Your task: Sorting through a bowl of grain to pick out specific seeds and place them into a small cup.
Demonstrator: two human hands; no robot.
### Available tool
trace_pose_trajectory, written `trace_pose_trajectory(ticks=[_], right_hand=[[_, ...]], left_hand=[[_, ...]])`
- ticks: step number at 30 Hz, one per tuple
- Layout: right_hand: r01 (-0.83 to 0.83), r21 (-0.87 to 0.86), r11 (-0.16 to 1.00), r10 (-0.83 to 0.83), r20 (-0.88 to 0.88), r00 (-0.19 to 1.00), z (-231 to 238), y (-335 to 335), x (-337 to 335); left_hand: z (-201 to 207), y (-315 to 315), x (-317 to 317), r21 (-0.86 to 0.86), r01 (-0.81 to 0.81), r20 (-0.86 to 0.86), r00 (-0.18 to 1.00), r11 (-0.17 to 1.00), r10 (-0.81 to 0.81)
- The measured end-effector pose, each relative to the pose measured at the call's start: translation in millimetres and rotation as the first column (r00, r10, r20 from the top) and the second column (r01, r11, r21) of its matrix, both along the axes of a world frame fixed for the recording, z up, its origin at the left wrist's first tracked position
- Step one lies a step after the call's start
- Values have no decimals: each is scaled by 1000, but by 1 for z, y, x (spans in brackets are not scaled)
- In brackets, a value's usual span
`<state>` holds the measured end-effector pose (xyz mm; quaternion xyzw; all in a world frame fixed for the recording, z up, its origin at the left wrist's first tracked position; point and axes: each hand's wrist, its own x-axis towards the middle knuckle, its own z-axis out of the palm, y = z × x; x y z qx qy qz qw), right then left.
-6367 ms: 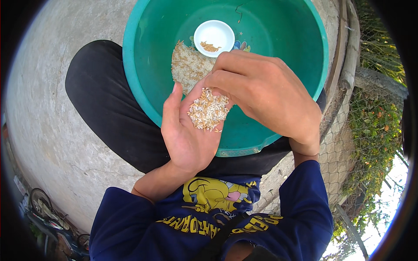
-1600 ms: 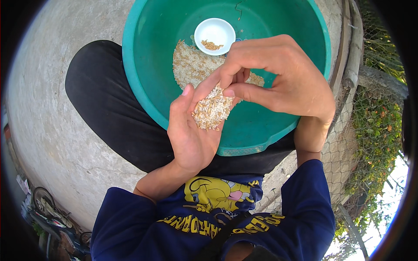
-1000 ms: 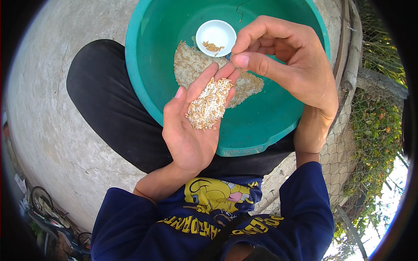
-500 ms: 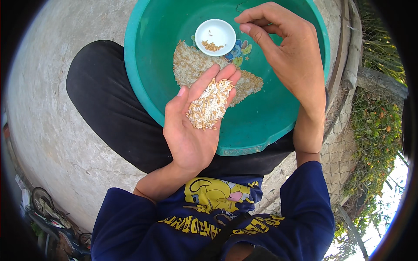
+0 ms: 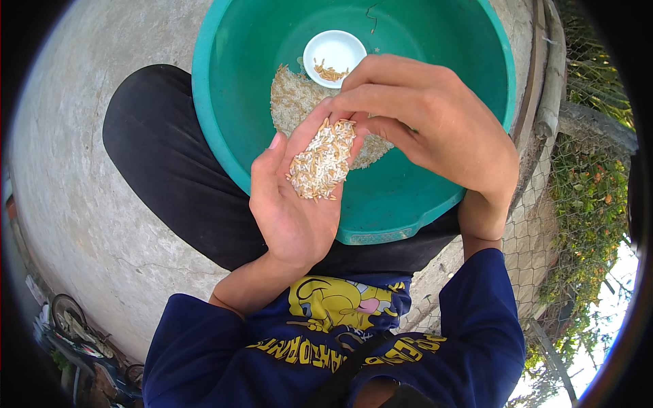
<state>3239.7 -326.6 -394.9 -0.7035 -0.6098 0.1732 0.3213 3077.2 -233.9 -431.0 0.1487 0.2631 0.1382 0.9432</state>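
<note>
My left hand is palm up and slightly cupped, holding a heap of rice grains, white ones mixed with golden-brown unhusked ones. Over its fingertips reaches my right hand, fingers bent and thumb apart from the index finger; I see nothing held between them. Behind both hands stands a small white bowl with a few brown grains at its near side. It sits inside a wide green basin. More mixed rice is spread over the basin floor, partly hidden by my hands.
The basin rests against my legs in dark trousers. Around it is a grey concrete floor. At the right are a wire fence and plants. A motorbike stands at the lower left.
My right hand has moved down and left from beside the white bowl to the fingertips of my left hand. My left hand with the rice has barely shifted.
</note>
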Motion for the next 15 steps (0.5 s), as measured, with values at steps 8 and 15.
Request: trace_pose_trajectory(ticks=[8, 15], right_hand=[[14, -132, 991, 0, 101, 995, 7, -3, -10], [81, -145, 986, -54, 178, 983, 9, -4, -13]], left_hand=[[-5, 1, -3, -27, 11, 39, 999, 1000, -10], [-5, -1, -4, -109, -17, 121, 992, 994, 30]])
